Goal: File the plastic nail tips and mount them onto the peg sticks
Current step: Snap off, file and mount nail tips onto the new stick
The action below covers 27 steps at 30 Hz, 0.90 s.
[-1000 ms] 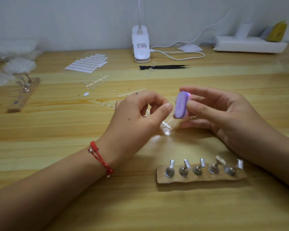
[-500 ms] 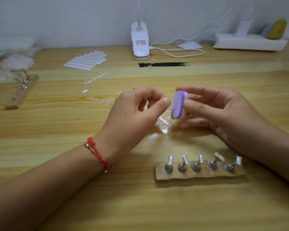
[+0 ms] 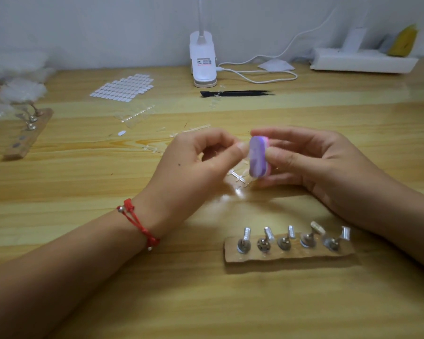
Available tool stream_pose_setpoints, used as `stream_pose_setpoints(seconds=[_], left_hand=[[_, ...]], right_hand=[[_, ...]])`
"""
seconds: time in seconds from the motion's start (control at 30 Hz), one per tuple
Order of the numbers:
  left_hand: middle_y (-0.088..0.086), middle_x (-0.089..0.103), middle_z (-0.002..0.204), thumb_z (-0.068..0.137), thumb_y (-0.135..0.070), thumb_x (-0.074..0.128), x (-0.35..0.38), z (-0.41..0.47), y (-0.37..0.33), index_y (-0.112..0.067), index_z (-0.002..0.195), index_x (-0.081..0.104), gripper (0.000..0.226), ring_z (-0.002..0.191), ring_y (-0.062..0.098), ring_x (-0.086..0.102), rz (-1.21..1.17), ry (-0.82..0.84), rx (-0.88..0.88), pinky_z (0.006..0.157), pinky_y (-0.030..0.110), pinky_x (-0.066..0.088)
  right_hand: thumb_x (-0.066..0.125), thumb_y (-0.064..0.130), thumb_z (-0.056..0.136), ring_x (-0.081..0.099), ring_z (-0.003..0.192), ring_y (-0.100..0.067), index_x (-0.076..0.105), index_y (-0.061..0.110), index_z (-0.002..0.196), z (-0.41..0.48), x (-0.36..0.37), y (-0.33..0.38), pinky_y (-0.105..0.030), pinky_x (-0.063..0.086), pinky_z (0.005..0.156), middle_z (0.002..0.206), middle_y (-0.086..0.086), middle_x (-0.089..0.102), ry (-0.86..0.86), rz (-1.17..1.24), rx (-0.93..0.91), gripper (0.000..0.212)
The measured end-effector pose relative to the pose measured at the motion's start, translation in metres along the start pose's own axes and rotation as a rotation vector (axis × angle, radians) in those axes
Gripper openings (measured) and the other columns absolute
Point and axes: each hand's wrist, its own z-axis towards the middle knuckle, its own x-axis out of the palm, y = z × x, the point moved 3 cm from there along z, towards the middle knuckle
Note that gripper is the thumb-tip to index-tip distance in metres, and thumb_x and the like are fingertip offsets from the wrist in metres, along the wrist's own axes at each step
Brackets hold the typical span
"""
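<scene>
Left hand [image 3: 201, 165] pinches tiny nail tip [image 3: 244, 150], right hand [image 3: 316, 162] grips file block [image 3: 258, 156]; a heavy stroke could flick the tip away.

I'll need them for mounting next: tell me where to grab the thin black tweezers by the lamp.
Pinch the thin black tweezers mid-length from above, across their near and far edges: they lie flat and crosswise, sharp tips pointing right, blunt end left.
</scene>
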Motion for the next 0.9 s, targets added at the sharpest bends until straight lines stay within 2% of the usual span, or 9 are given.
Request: stream_pose_setpoints(seconds=[0.1,0.2,0.37,0.43,0.5,0.6,0.77,0.83,0.9], left_hand=[[-0.007,0.049,0.062,0.088,-0.017,0.064,-0.001,0.001,0.000,-0.013,0.073,0.066,0.016,0.056,0.003,0.038,0.012,-0.013,0.004,0.055,0.012,0.032],[-0.012,0.045,0.058,0.087,-0.017,0.066,0.002,0.000,-0.001,-0.015,0.072,0.067,0.015,0.056,0.004,0.037,0.040,0.021,0.010,0.054,0.015,0.031],[-0.010,0.045,0.057,0.087,-0.018,0.067,0.001,0.000,-0.003,-0.013,0.072,0.067,0.015,0.055,0.003,0.036,0.051,0.010,0.034,0.056,0.013,0.031],[0.002,0.048,0.056,0.085,-0.022,0.067,0.002,-0.002,-0.007,-0.015,0.071,0.066,0.015,0.056,0.006,0.038,0.035,0.007,0.091,0.057,0.016,0.033],[0.027,0.055,0.070,0.082,-0.025,0.063,-0.002,-0.001,-0.009,-0.014,0.073,0.066,0.015,0.063,0.022,0.044,-0.051,-0.083,0.109,0.061,0.025,0.037],[0.035,0.058,0.085,0.083,-0.027,0.065,-0.009,0.001,-0.007,-0.015,0.077,0.068,0.013,0.072,0.021,0.048,-0.138,-0.178,0.061,0.068,0.027,0.039],[0.028,0.063,0.081,0.071,-0.036,0.069,-0.005,-0.005,-0.012,-0.019,0.073,0.073,0.017,0.064,0.017,0.047,-0.155,-0.097,0.026,0.060,0.027,0.037],[0.017,0.069,0.077,0.068,-0.036,0.069,-0.008,-0.006,-0.016,-0.020,0.074,0.074,0.018,0.067,0.010,0.055,-0.174,-0.055,0.017,0.063,0.023,0.042],[-0.001,0.070,0.066,0.066,-0.032,0.070,-0.014,-0.005,-0.021,-0.016,0.075,0.073,0.019,0.063,-0.002,0.057,-0.237,-0.018,-0.004,0.061,0.010,0.043]], right_hand=[[0.072,0.024,0.076,0.072,0.084,-0.020,0.075,0.024,0.108,0.000,0.000,-0.001,-0.026,0.058,0.074,0.103,-0.014,0.071,0.005,-0.023,-0.011,0.032],[0.075,0.027,0.072,0.071,0.083,-0.019,0.076,0.023,0.105,0.001,-0.003,0.000,-0.028,0.058,0.073,0.098,-0.005,0.073,-0.044,0.015,-0.015,0.034],[0.075,0.026,0.073,0.070,0.080,-0.017,0.075,0.022,0.105,-0.001,0.000,0.001,-0.027,0.058,0.071,0.096,-0.005,0.072,-0.043,-0.012,-0.016,0.032],[0.069,0.021,0.075,0.069,0.075,-0.015,0.072,0.018,0.104,0.001,-0.001,0.003,-0.026,0.058,0.066,0.091,-0.005,0.073,-0.104,0.061,-0.006,0.029],[0.059,0.013,0.086,0.066,0.066,-0.013,0.065,0.012,0.102,0.002,-0.003,0.006,-0.023,0.056,0.057,0.091,-0.008,0.074,-0.172,0.186,0.054,0.017],[0.043,0.007,0.092,0.055,0.059,-0.013,0.057,0.011,0.098,0.002,-0.006,0.010,-0.021,0.050,0.051,0.090,-0.011,0.073,-0.221,0.325,0.139,0.015],[0.061,0.016,0.077,0.066,0.066,-0.011,0.061,0.012,0.104,0.000,-0.003,0.010,-0.019,0.056,0.062,0.091,-0.008,0.074,-0.164,0.234,0.118,0.027],[0.063,0.015,0.074,0.069,0.068,-0.012,0.063,0.012,0.106,0.000,-0.001,0.010,-0.020,0.057,0.063,0.093,-0.009,0.075,-0.140,0.224,0.086,0.032],[0.065,0.014,0.072,0.070,0.070,-0.014,0.063,0.013,0.108,0.000,-0.001,0.011,-0.022,0.057,0.061,0.089,-0.009,0.073,-0.136,0.225,0.069,0.036]])
